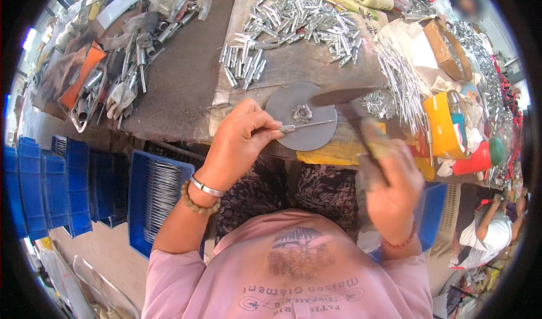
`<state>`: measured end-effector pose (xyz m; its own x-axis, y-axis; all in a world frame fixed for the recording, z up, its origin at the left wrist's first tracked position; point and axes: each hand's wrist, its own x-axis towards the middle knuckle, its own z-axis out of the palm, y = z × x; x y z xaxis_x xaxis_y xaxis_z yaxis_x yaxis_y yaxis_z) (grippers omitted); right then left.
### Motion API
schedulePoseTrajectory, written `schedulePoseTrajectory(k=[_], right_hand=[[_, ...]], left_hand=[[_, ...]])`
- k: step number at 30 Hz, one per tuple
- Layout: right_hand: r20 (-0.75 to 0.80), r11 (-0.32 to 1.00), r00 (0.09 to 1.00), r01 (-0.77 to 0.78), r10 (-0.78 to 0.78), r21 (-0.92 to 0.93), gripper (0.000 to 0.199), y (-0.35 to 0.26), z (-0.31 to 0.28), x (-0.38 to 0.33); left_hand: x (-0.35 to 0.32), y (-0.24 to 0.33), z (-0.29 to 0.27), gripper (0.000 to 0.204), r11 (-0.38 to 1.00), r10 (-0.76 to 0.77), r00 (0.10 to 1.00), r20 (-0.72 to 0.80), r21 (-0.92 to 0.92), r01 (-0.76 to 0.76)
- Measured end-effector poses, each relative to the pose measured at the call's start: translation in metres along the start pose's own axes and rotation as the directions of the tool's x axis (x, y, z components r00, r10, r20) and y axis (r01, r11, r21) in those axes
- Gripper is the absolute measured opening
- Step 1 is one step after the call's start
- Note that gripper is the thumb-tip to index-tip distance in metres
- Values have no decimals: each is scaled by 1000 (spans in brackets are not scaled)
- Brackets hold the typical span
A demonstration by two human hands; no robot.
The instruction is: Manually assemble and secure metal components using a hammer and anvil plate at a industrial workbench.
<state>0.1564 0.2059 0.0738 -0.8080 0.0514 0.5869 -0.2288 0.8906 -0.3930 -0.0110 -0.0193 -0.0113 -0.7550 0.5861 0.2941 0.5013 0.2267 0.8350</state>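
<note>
Between the thumb and fingers of my left hand (248, 128) is the thick end of a thin metal rod (313, 123). The rod lies across a round grey metal plate (299, 141) and points right. My right hand (393, 186) is wrapped round the handle of a hammer (344, 95), slightly blurred, with its dark head raised above the plate's right side. On the plate, just beyond the rod, sits a small cluster of shiny metal bits (302, 113). A large pile of short metal sleeves (299, 22) lies on the cloth beyond.
Thin metal rods (402, 82) and a yellow box (446, 124) lie to the right. Metal tools and plastic bags (121, 65) crowd the bench's left. Below the bench stand blue crates, one holding many rods (161, 197). Another person (490, 228) is at the far right.
</note>
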Motion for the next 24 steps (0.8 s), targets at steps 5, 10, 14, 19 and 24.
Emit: schedulePoseTrajectory(k=[5,10,14,19,24], right_hand=[[127,984,991,-16,38,-175,56,3,13,-32],[228,979,956,-157,184,-134,57,-2,15,-20],[48,995,996,-74,77,-66,53,-8,-7,-7],[40,949,996,83,-74,-304,28,-4,-4,-39],[274,982,945,-153,178,-113,58,5,25,-28]], left_hand=[[3,1,3,17,999,6,1000,-8,-42,-7],[7,-1,1,17,1000,1,1000,9,17,-1],[-1,-2,0,16,999,-45,999,12,-25,45],[3,2,1,16,998,-1,1000,11,-67,2],[4,-4,-2,17,1000,-14,1000,8,-25,14]])
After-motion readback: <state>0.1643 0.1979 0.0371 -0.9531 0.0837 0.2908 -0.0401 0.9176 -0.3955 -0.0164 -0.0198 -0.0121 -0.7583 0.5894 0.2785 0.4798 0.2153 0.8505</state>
